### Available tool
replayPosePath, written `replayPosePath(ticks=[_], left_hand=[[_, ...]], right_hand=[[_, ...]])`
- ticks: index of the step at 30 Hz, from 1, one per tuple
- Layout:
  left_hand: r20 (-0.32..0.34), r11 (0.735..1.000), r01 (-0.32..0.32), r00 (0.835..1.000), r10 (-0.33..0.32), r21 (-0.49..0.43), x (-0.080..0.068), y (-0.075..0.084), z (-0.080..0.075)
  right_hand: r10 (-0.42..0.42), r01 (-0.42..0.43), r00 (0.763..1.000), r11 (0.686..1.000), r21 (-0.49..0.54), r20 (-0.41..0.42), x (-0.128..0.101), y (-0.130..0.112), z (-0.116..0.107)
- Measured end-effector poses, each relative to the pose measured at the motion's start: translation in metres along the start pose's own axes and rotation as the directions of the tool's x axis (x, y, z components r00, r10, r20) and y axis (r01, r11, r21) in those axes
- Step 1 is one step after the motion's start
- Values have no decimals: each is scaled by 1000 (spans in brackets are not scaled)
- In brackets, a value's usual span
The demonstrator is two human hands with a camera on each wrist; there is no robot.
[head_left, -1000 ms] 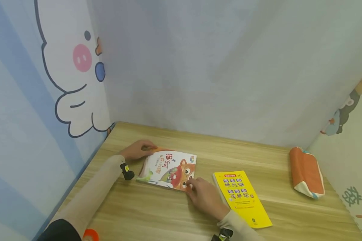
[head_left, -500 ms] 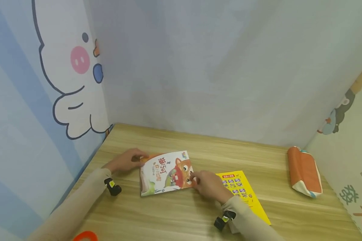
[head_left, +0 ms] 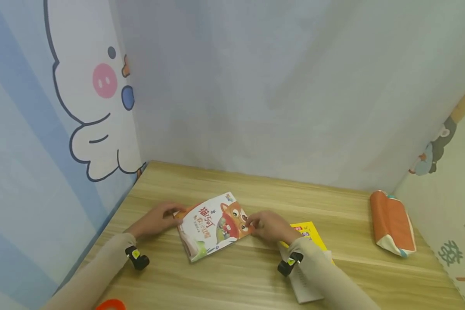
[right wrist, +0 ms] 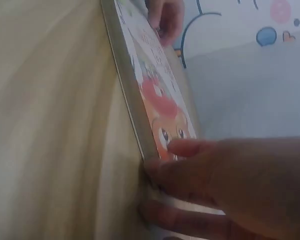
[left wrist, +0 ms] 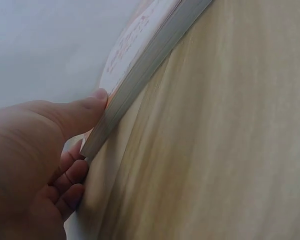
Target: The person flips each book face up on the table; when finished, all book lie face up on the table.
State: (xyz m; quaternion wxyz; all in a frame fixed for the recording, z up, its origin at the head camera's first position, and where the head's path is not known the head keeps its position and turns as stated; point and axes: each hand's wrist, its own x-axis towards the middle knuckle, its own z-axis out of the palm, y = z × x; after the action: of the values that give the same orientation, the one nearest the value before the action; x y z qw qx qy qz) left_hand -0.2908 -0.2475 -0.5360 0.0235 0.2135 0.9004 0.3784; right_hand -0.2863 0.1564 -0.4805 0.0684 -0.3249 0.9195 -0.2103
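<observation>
A picture book (head_left: 213, 226) with a white cover and a cartoon animal in glasses lies at an angle near the table's left part. My left hand (head_left: 155, 220) pinches its left corner, the thumb on the cover and the other fingers low at the edge in the left wrist view. At the opposite end my right hand (head_left: 272, 227) grips the right corner; the right wrist view shows fingertips on the cover and the page edge. Beneath my right forearm is a yellow book (head_left: 309, 232), mostly hidden, with pale printed paper (head_left: 304, 286) showing beside it.
An orange and cream pouch (head_left: 393, 224) sits at the table's far right. Part of an orange-red ring-shaped thing (head_left: 111, 304) shows at the front edge of view. Printed cloth walls (head_left: 275, 86) close in the wood-grain table (head_left: 232, 284).
The picture book has turned counterclockwise, its left end coming nearer with my left hand. My right hand has moved farther away. The right forearm covers more of the yellow book, and pale paper has appeared.
</observation>
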Motion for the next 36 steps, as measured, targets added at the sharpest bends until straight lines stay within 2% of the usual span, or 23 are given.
replayPosePath(ticks=[3,6,9,15,21,26,29,33,36], left_hand=[[-13,999,35,999,-35,-12,-2,0,2],[-20,999,40,999,-41,-12,-5,2,4],[-20,1000,18,1000,-18,-1,-7,3,8],[-54,999,-37,998,37,-3,-11,4,15],[-78,997,-75,994,75,-2,-13,5,14],[-36,999,-33,999,31,-38,-19,7,7],[-13,999,-9,1000,8,-46,-20,7,4],[0,998,-32,999,32,-50,-20,6,3],[-12,997,-55,998,54,-56,-22,5,4]], right_hand=[[-46,46,999,999,16,-7,8,11,-3],[-44,43,999,997,60,15,16,19,-5],[-10,7,999,996,89,37,22,25,-6],[33,-35,999,992,118,25,37,36,-6],[67,-76,994,990,116,84,43,31,-17],[67,-81,984,994,79,163,44,22,-25],[47,-56,989,997,56,142,47,19,-25],[22,-24,997,999,22,78,51,21,-19],[24,-25,998,1000,17,60,56,22,-15]])
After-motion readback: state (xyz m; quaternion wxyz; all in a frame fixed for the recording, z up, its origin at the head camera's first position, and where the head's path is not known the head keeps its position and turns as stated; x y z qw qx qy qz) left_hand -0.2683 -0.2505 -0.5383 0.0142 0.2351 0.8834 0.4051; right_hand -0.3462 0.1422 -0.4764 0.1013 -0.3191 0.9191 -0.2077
